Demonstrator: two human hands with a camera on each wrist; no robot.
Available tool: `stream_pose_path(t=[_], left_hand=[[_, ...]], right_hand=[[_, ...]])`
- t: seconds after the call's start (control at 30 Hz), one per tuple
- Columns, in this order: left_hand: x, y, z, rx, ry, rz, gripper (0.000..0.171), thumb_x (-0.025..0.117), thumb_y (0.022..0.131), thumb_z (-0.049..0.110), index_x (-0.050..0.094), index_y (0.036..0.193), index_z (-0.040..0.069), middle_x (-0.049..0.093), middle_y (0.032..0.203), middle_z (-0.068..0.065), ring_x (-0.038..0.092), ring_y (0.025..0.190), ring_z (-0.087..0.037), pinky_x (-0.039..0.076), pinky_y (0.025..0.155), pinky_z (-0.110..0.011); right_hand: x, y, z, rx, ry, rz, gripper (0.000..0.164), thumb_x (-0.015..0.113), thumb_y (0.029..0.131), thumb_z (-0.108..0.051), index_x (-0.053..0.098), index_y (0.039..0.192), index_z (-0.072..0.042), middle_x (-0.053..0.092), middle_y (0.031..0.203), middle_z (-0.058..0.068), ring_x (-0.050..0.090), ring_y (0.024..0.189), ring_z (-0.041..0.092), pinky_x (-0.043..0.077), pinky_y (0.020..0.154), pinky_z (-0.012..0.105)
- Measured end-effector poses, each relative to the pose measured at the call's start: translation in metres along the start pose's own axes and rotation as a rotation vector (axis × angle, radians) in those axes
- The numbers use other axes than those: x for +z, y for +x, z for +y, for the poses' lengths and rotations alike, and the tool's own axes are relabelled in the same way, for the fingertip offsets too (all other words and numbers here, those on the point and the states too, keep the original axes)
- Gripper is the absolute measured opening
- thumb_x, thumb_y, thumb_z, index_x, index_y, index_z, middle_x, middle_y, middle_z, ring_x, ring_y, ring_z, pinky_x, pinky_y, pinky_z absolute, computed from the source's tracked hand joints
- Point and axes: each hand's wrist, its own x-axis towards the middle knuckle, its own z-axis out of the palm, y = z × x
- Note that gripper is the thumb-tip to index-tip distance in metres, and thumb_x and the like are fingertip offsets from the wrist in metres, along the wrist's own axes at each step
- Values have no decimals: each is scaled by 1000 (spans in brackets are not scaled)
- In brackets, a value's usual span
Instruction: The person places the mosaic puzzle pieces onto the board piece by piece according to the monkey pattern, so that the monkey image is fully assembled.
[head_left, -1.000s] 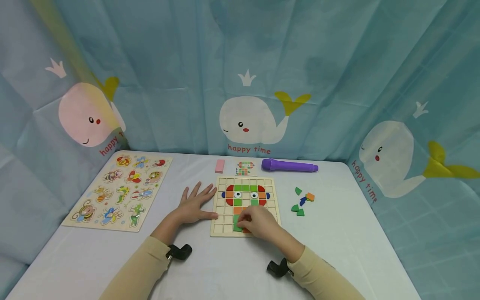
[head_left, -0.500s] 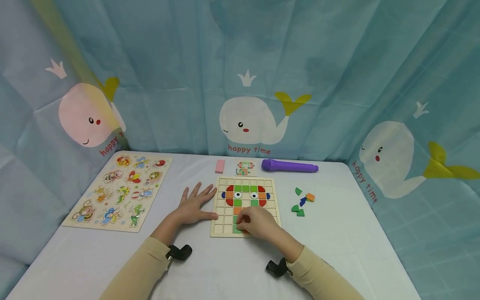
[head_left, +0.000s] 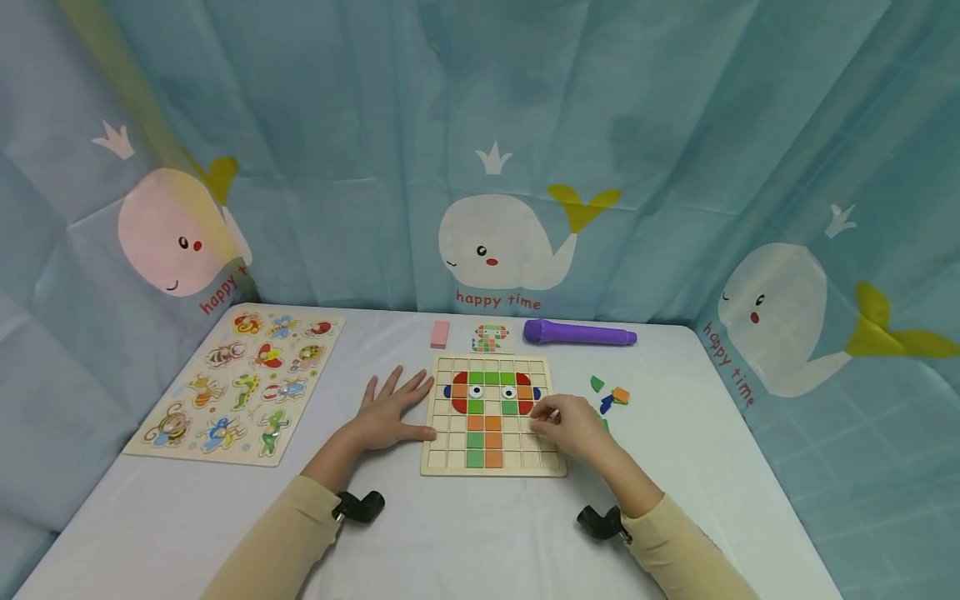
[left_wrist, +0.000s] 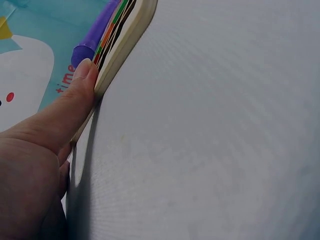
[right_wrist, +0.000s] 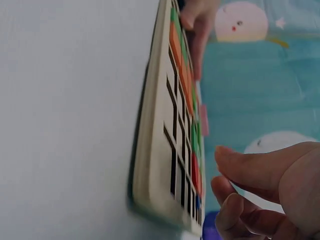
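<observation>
The wooden grid board (head_left: 448,459) lies flat on the table, with coloured tiles forming a face and a two-tile-wide column below it. A green tile (head_left: 475,458) sits in the column's lowest row, beside an orange tile (head_left: 492,458). My left hand (head_left: 386,418) rests with spread fingers at the board's left edge; its thumb (left_wrist: 82,82) touches that edge in the left wrist view. Above the board's right side is my right hand (head_left: 572,427), fingers loosely bent. The right wrist view shows a gap between thumb and fingertips (right_wrist: 222,187), and no piece there.
Right of the board lie loose pieces: a green one (head_left: 597,383), an orange one (head_left: 620,395), a blue one (head_left: 606,405) and a partly hidden green one. Behind stand a pink block (head_left: 439,334), a pattern card (head_left: 491,337) and a purple microphone-shaped object (head_left: 580,333). An insect puzzle (head_left: 236,383) lies left.
My right hand has left the green tile in the bottom row and moved right, uncovering the column. The left hand has stayed in place.
</observation>
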Motion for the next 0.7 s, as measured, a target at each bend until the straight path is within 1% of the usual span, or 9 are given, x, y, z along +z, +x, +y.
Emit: stream_pose_path(t=[0.13, 0.23, 0.33, 0.4, 0.47, 0.53, 0.6, 0.7], left_hand=[[0, 0, 0, -1, 2, 1, 108, 71, 74, 75, 28, 161, 26, 17, 170, 2, -7, 157, -36, -15, 119, -64], [0, 0, 0, -2, 4, 4, 108, 71, 74, 75, 28, 161, 26, 17, 170, 2, -7, 157, -36, -15, 119, -65], [-1, 0, 0, -4, 6, -1, 109, 71, 74, 75, 27, 161, 26, 17, 170, 2, -7, 157, -36, -15, 119, -64], [-2, 0, 0, -10, 12, -6, 109, 70, 74, 76, 26, 161, 27, 15, 170, 3, -8, 157, -35, -15, 119, -64], [-3, -1, 1, -10, 10, -6, 109, 71, 75, 75, 26, 161, 26, 16, 170, 1, -8, 157, -36, -15, 119, -65], [-4, -1, 2, -15, 9, -9, 108, 71, 75, 74, 27, 161, 26, 16, 170, 1, -8, 157, -37, -14, 119, -65], [-4, -2, 3, -15, 4, -10, 108, 72, 75, 73, 28, 161, 25, 17, 170, 0, -7, 157, -37, -14, 119, -65], [-5, -2, 5, -20, 3, -17, 108, 72, 75, 73, 28, 161, 25, 16, 170, 1, -8, 157, -37, -14, 120, -64]], right_hand=[[-13, 0, 15, 57, -9, 31, 7, 80, 88, -20, 74, 93, -19, 68, 86, -6, 57, 72, 13, 48, 62, 29], [-20, 0, 27, 86, -16, 40, 11, 79, 88, -19, 75, 98, -16, 69, 91, -4, 56, 74, 14, 48, 62, 29], [-26, 0, 38, 112, -19, 48, 15, 78, 89, -18, 75, 103, -14, 69, 91, -2, 55, 73, 15, 47, 60, 29], [-30, -1, 45, 120, -31, 56, 17, 78, 89, -17, 75, 105, -13, 67, 90, 0, 53, 71, 16, 45, 59, 29], [-33, -1, 51, 110, -54, 65, 20, 79, 88, -16, 75, 107, -11, 65, 88, 2, 51, 71, 17, 43, 59, 29], [-37, -2, 56, 104, -82, 69, 22, 80, 87, -15, 76, 108, -10, 64, 89, 4, 51, 73, 17, 42, 61, 29], [-39, -2, 61, 106, -108, 64, 24, 81, 86, -14, 77, 109, -9, 65, 92, 5, 51, 76, 17, 42, 64, 29], [-40, -1, 66, 104, -123, 47, 24, 80, 86, -14, 77, 109, -8, 69, 98, 5, 54, 80, 16, 46, 68, 31]])
